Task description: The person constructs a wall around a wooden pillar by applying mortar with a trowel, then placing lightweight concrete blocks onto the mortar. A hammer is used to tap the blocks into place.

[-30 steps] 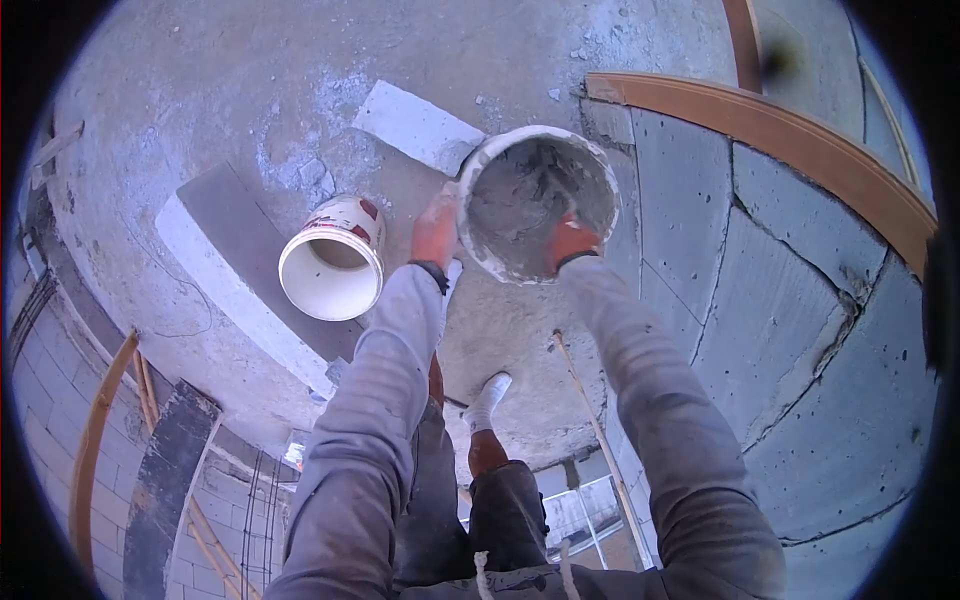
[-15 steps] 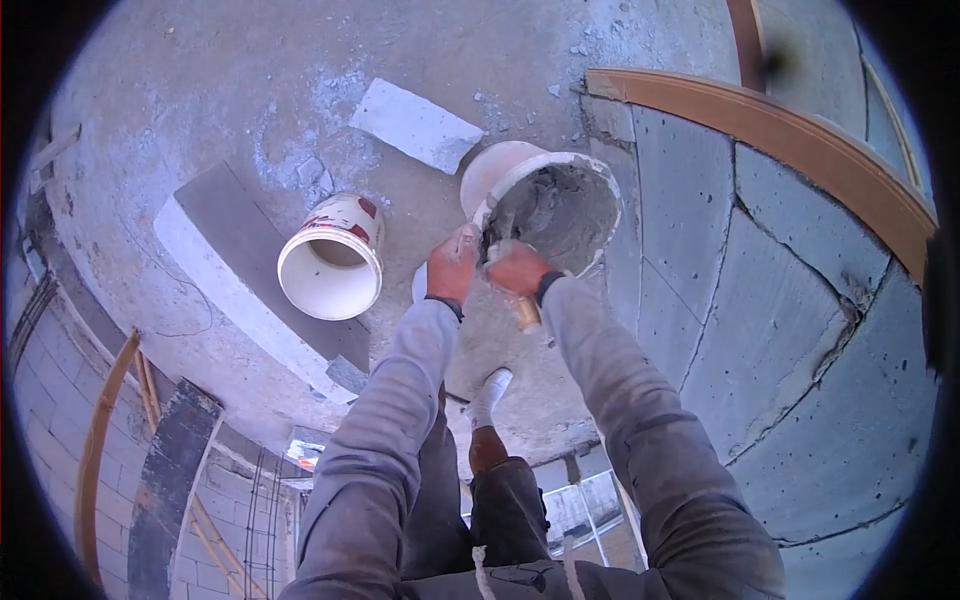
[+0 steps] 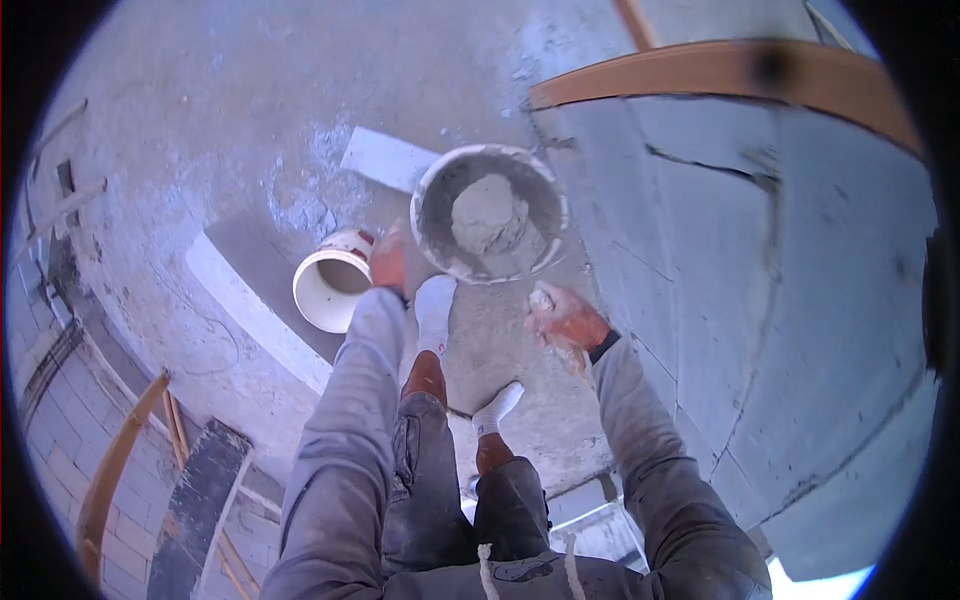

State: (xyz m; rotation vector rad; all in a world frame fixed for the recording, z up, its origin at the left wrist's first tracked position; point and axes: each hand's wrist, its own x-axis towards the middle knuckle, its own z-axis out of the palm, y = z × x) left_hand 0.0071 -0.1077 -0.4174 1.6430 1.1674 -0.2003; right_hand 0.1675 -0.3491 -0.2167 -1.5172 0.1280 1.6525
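Note:
A round bucket with a mortar-smeared rim stands in front of me, with a mound of wet grey mortar inside. My left hand is left of this bucket, apart from its rim and close to the white bucket. Its fingers look stretched out, somewhat blurred, with nothing visible in them. Below and right of the mortar bucket, my right hand is closed around a wooden-handled trowel. The handle shows beneath the fist; the blade cannot be made out.
A pale block lies behind the mortar bucket. Left of the white bucket lies a long pale slab. A grey panel wall with cracked joints rises at right, beside a brown wooden beam. My feet are on the concrete floor.
The mortar bucket has gone from tilted to upright. My left hand has let go of its rim and moved left. My right hand has drawn away to the lower right, still holding the trowel.

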